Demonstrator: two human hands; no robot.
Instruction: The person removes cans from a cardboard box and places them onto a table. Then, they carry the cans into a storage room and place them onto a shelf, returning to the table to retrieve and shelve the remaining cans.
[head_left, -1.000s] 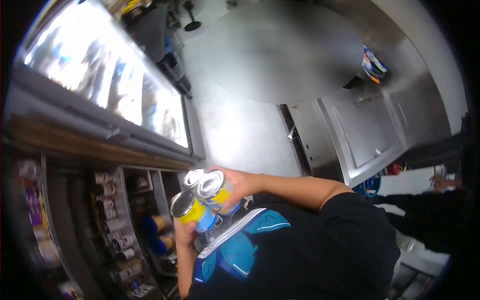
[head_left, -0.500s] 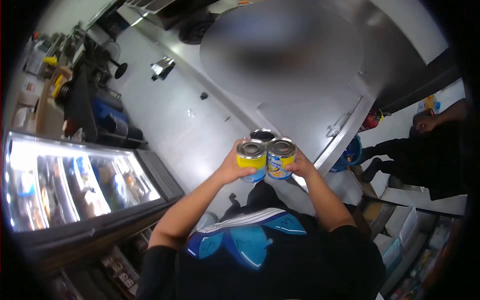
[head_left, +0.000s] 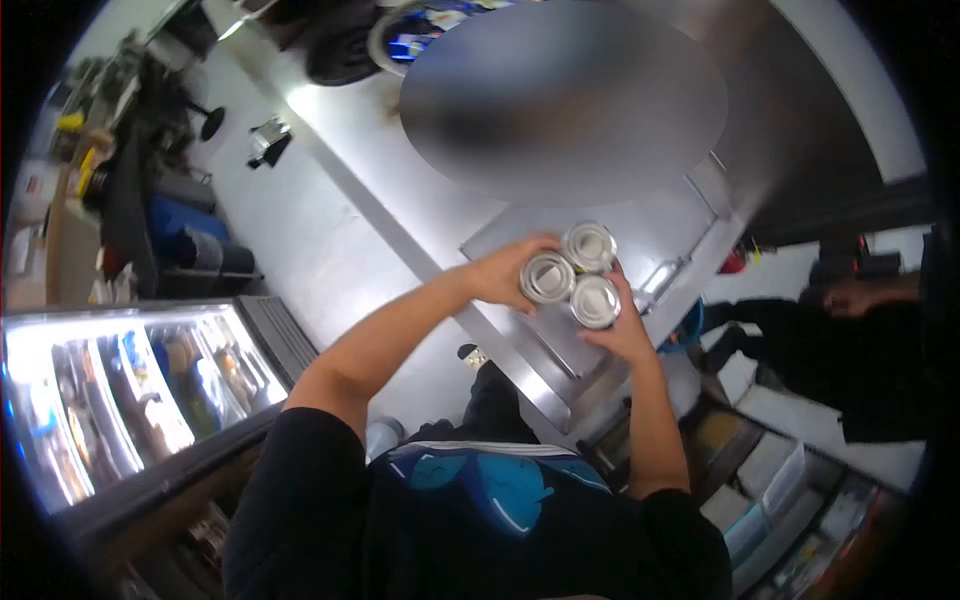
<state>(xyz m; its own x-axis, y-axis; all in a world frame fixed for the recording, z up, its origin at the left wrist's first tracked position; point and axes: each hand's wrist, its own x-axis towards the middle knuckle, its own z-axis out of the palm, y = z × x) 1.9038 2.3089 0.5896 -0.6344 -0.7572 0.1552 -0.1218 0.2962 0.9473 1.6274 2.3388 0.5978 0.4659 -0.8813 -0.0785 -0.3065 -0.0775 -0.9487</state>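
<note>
Three metal cans are squeezed together in a cluster between my hands, their round silver lids facing up at me. My left hand (head_left: 505,274) wraps the outer side of the left can (head_left: 548,278). On the other side, my right hand (head_left: 627,325) curls round the near right can (head_left: 596,302). The far can (head_left: 589,246) sits against the other two. From this angle the cluster overlaps the stainless steel counter (head_left: 500,232), close to its front edge. The cans' sides are mostly hidden beneath their lids and my fingers.
A lit glass-front display fridge (head_left: 150,390) stands at the left. At the counter's back is a round tray of colourful packets (head_left: 405,48). Another person (head_left: 880,350) in dark clothes is at the right, near open drawers (head_left: 770,490). A blurred oval covers part of the counter.
My hands have carried the three cans forward and to the right, from in front of my body to over the counter. The cans' labels no longer show, only their lids.
</note>
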